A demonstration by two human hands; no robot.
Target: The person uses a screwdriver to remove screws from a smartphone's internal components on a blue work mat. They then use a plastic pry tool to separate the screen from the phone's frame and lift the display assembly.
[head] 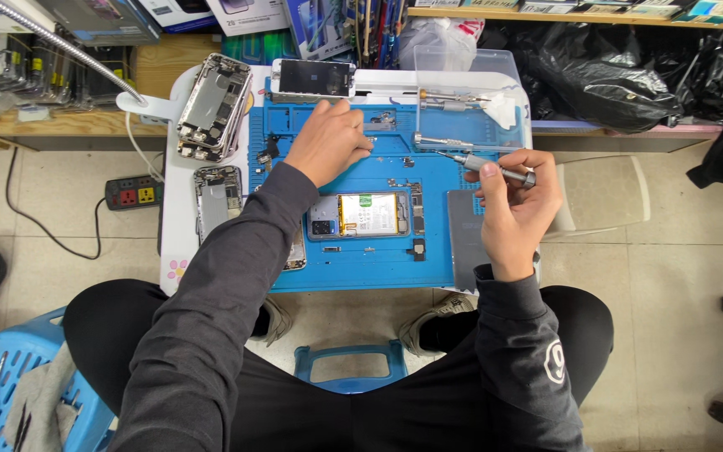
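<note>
Looking down from the head camera: right hand [514,209] closed around a slim grey precision screwdriver [490,166], pinched between thumb and fingers, shaft running left and slightly up, tip poking out past the fingertips over the blue repair mat [361,259]. Left hand [325,142] laid palm-down on the upper part of that mat, fingers loosely spread toward small loose parts, gripping nothing visible. Opened smartphone [360,215] lying flat, back removed, battery exposed, below the left hand and left of the right hand, apart from both and from the screwdriver tip. Grey rear cover panel [466,238] resting just under the right wrist at the mat's right edge. Stack of stripped phone frames [213,107] at the table's left; another phone, screen dark [313,79], at the mat's top edge. Clear plastic box [470,100] behind the right hand.
</note>
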